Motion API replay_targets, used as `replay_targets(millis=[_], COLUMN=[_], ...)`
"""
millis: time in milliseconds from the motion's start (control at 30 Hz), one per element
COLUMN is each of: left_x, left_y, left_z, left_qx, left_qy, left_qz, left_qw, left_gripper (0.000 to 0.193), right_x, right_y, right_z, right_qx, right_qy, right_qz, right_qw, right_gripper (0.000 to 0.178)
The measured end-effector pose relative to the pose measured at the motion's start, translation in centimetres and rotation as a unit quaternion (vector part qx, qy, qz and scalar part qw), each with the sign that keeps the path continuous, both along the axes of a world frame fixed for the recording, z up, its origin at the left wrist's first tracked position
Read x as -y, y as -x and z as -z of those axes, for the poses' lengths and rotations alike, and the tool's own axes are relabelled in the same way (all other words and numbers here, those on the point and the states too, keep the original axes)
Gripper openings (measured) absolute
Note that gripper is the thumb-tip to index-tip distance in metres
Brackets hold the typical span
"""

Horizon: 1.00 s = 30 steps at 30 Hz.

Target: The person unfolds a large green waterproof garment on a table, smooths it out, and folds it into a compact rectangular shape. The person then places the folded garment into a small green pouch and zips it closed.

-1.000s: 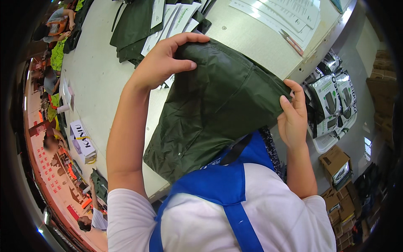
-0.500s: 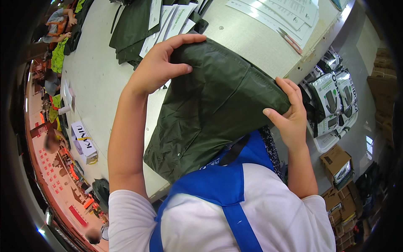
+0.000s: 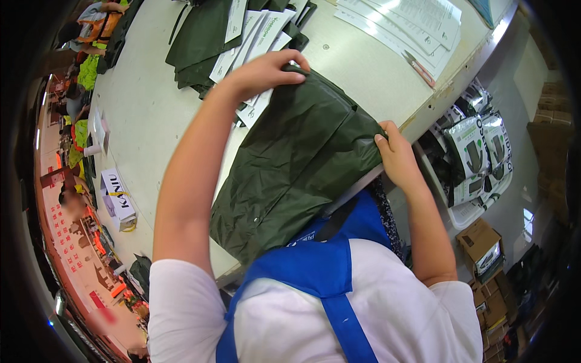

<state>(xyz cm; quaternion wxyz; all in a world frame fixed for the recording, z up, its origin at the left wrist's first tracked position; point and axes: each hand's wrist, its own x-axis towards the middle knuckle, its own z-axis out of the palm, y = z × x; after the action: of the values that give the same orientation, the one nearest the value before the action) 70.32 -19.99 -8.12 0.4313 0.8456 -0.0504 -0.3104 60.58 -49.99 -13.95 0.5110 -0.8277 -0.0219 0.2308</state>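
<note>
A dark green piece of folded, shiny coated fabric [image 3: 290,163] lies over the table edge in front of me, its near part creased and reaching down to my blue apron [image 3: 296,266]. My left hand [image 3: 275,74] pinches its far left corner between thumb and fingers. My right hand [image 3: 394,151] grips the right corner, thumb on top, with the other fingers partly hidden behind the cloth. Between the two hands runs a seamed upper edge. Just beyond my left hand is a pile of flat dark green pieces [image 3: 203,45] with white printed cards [image 3: 260,39].
On the white table [image 3: 139,78], papers [image 3: 417,24] and scissors with pinkish handles [image 3: 419,69] lie at the far right. A white box [image 3: 118,196] stands at left. Packaged goods [image 3: 475,148] fill a white crate right of the table, near cardboard boxes [image 3: 481,245]. Other people work at far left.
My left hand has moved right and closed its thumb onto the fabric's corner. My right hand has shifted left, drawing the right corner in, and the cloth lies lower and flatter.
</note>
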Motion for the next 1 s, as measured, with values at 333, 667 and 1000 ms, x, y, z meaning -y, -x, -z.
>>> replay_targets(millis=[333,667,1000], left_x=[2.3,-2.9,-4.9], left_y=[0.9,31.6,46.0], left_z=[7.0,2.6,12.6], left_qx=[0.156,0.241,0.137], left_qy=[-0.201,-0.459,-0.495], left_qz=[-0.105,-0.262,-0.425], left_qw=[0.961,0.814,0.745], left_gripper=[0.036,0.056,0.055], right_x=[-1.8,-11.1,-13.0], right_y=[-2.0,-3.4,-3.4], right_z=[0.2,2.6,6.2], right_qx=[0.271,0.363,0.426], right_qy=[0.193,0.339,0.368], right_qz=[-0.094,-0.180,-0.222], right_qw=[0.938,0.849,0.796], right_gripper=[0.040,0.055,0.058])
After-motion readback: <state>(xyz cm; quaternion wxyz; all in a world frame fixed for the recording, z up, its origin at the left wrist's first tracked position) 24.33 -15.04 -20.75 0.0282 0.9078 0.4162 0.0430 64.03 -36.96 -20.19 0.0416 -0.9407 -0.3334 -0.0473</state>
